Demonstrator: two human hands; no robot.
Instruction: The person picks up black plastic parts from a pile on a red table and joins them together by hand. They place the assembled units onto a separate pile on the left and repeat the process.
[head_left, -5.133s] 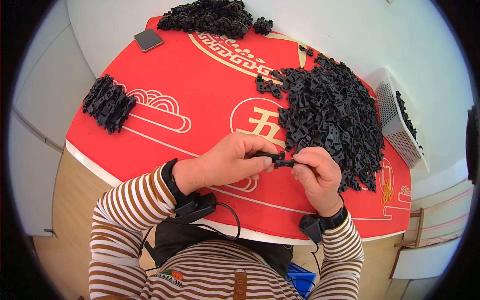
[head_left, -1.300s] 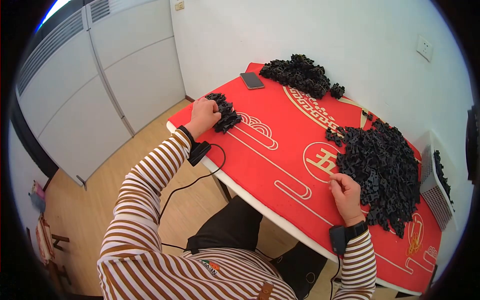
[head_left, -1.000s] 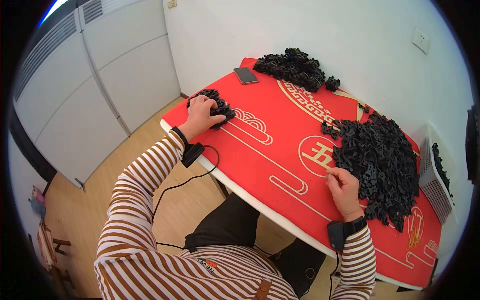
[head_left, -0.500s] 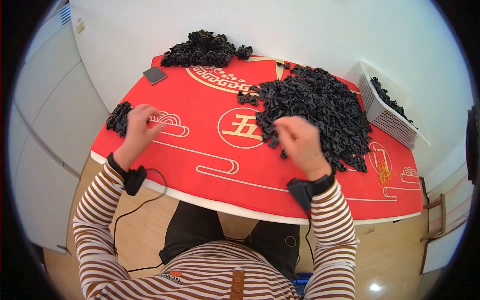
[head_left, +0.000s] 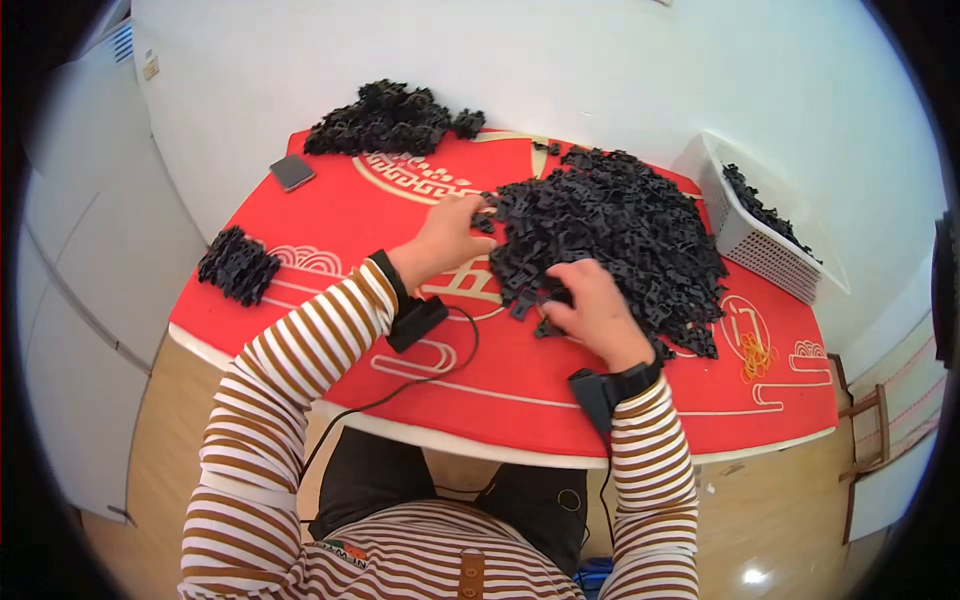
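A big heap of small black plastic pieces (head_left: 625, 230) covers the right half of the red tablecloth. My left hand (head_left: 445, 238) is at the heap's left edge, thumb and fingers apart, close to a few loose pieces. My right hand (head_left: 597, 315) hovers at the heap's front edge with its thumb and fingers spread around a gap; black pieces lie just by the fingertips. Neither hand visibly holds anything. At the table's left side lies a small cluster of black pieces (head_left: 238, 266), stacked tightly together.
Another black pile (head_left: 385, 120) lies at the back left, near a phone (head_left: 292, 173). A white perforated basket (head_left: 765, 250) with black pieces stands at the right. Yellow rubber bands (head_left: 757, 358) lie on the tablecloth (head_left: 520, 420). Cables trail from both wrist devices.
My left hand has moved right, from beside the small cluster to the big heap. My right hand has shifted slightly and its fingers have spread. The view has tilted a little.
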